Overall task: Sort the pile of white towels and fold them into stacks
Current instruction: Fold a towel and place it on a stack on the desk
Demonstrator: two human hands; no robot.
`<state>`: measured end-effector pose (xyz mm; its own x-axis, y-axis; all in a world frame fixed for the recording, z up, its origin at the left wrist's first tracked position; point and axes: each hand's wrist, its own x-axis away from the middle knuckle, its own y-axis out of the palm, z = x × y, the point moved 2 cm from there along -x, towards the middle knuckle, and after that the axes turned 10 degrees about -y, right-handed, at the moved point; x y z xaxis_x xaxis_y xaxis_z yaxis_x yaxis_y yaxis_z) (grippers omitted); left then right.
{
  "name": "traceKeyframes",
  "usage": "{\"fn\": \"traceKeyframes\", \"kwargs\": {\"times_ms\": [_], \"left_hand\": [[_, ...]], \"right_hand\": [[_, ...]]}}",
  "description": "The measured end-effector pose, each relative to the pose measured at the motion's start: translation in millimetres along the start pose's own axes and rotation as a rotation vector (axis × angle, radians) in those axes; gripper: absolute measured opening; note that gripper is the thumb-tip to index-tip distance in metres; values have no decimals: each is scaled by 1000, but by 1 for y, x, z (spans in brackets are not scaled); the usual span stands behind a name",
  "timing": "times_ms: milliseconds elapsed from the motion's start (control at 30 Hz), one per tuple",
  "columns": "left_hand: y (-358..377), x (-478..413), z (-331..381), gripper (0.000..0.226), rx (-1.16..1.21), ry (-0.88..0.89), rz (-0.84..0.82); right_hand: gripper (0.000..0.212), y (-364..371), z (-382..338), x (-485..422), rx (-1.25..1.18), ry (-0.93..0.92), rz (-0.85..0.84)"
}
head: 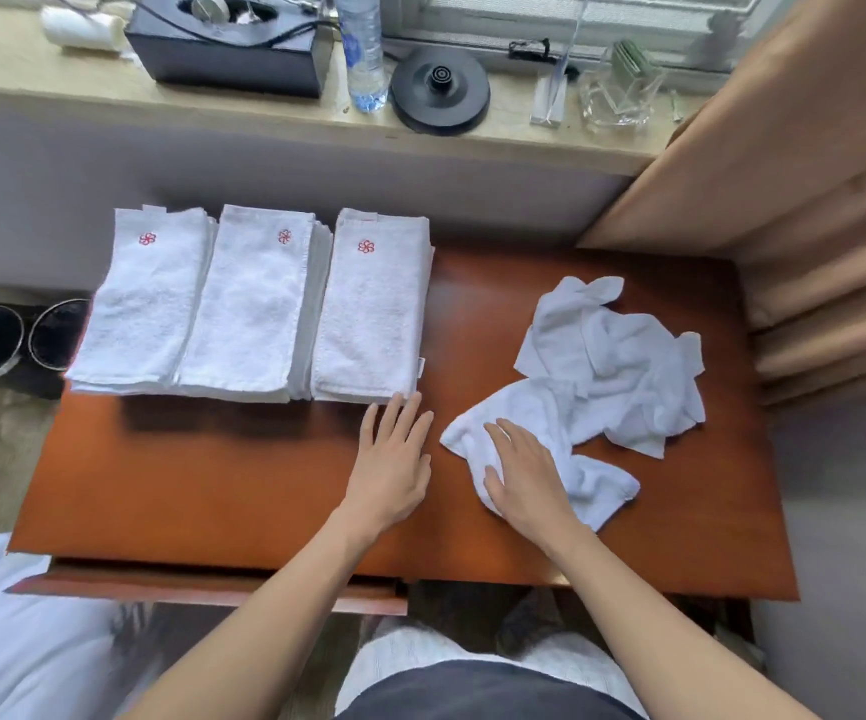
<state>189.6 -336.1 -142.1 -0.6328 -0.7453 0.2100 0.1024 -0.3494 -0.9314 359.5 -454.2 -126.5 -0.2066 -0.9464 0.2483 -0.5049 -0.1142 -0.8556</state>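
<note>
Towel [542, 407] lies beneath fingers [506, 439] of right hand [527, 478].

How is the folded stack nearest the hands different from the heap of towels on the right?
The rightmost folded stack lies flat with straight edges; the heap is crumpled and irregular. The stack shows a red flower emblem on top; none shows on the heap. The right hand rests on the heap, not the stack. Both are white towels on the wooden table.

Three neat stacks of folded towels [259, 304] (each topped by a red flower emblem) sit side by side; right of them, well apart, lie crumpled towels [592, 366], unfolded.
</note>
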Motion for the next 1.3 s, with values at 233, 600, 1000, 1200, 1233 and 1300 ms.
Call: {"fn": "traceKeyframes", "kwargs": {"times_ms": [233, 600, 1000, 1200, 1233, 1300], "left_hand": [[49, 38, 115, 63, -14, -36, -39], [104, 73, 233, 61, 54, -134, -93], [151, 35, 257, 48, 194, -156, -180], [159, 47, 268, 51, 119, -226, -233], [158, 45, 272, 50, 120, -247, -233], [154, 42, 284, 42, 138, -310, -219]], "right_hand": [[56, -19, 95, 80, -57, -20, -35], [54, -47, 187, 135, -35, -69, -128], [49, -37, 229, 112, 289, -174, -556], [44, -41, 234, 126, 113, -224, -514], [38, -45, 234, 125, 80, -245, -469], [33, -55, 238, 128, 16, -307, -378]]}}
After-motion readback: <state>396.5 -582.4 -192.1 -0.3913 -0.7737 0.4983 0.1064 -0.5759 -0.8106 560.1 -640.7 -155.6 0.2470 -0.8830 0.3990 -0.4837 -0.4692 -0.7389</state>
